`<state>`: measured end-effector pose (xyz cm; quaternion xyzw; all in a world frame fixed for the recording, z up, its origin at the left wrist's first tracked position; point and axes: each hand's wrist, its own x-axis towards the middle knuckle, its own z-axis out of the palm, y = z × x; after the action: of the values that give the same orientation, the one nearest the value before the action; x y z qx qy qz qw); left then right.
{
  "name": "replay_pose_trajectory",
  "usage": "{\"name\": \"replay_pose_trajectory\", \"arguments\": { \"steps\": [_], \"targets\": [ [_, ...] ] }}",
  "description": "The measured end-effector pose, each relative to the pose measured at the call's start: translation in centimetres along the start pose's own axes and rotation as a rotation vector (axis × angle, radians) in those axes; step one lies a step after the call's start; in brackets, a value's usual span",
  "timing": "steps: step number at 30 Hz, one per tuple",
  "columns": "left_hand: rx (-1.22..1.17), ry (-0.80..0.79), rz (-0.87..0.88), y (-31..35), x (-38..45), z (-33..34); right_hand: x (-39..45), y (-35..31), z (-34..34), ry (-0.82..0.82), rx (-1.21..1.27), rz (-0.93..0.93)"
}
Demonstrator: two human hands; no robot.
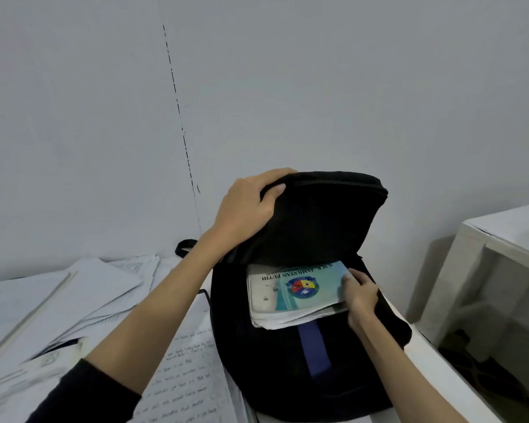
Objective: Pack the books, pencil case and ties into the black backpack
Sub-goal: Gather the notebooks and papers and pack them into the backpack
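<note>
Soft black fabric backpack [312, 355] stands on the white bench [434, 361], mouth open. Left hand [245, 209] — fingers [277, 189] curled over the lifted flap, gripping it. Right hand [359, 296] pinches the corner of a flat stack of books [293, 296] — glossy teal cover on top, worn white pages under the fingers — half inside the mouth. Blue strip [313, 346] just below. Loose papers [74, 300] left.

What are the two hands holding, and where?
The left hand grips the black backpack by its raised top flap; the right hand holds the books by their right edge.
</note>
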<state>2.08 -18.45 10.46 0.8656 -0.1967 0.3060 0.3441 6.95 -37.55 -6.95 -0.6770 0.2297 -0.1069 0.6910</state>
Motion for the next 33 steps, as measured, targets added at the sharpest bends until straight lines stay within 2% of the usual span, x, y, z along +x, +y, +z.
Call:
{"name": "replay_pose_trajectory", "arguments": {
  "steps": [6,7,9,10,12,15,18,22,27,33],
  "targets": [
    [-0.013,-0.004,-0.017,-0.5,0.2,-0.1,0.1,0.4,-0.8,-0.127,-0.925,-0.564],
    [-0.014,-0.005,-0.022,-0.7,0.2,-0.1,0.3,0.4,-1.2,-0.215,-1.073,-0.604],
    [-0.019,-0.013,-0.03,-0.9,0.0,0.0,0.9,0.6,-2.0,-0.493,-1.191,-0.54],
    [-0.022,-0.017,-0.03,-1.1,-0.1,0.1,1.3,0.7,-2.4,-0.61,-1.176,-0.492],
    [-0.026,-0.018,-0.031,-1.3,-0.3,0.1,2.1,1.2,-3.2,-0.682,-1.061,-0.492],
    [-0.037,-0.018,-0.034,-1.5,-0.6,0.1,2.1,2.0,-3.8,-0.562,-0.822,-0.541],
    [-0.039,-0.026,-0.035,-1.5,-0.7,0.3,1.6,2.5,-4.0,-0.373,-0.594,-0.428],
    [-0.04,-0.036,-0.029,-1.4,-0.6,0.5,1.3,2.7,-4.1,-0.33,-0.587,-0.408],
    [-0.045,-0.03,-0.039,-1.8,-0.7,0.7,1.7,2.9,-4.8,-0.419,-0.557,-0.381],
    [-0.052,-0.009,-0.103,-2.6,-1.1,1.1,-0.2,1.9,-4.7,-0.163,-0.488,-0.372]
  ]
}}
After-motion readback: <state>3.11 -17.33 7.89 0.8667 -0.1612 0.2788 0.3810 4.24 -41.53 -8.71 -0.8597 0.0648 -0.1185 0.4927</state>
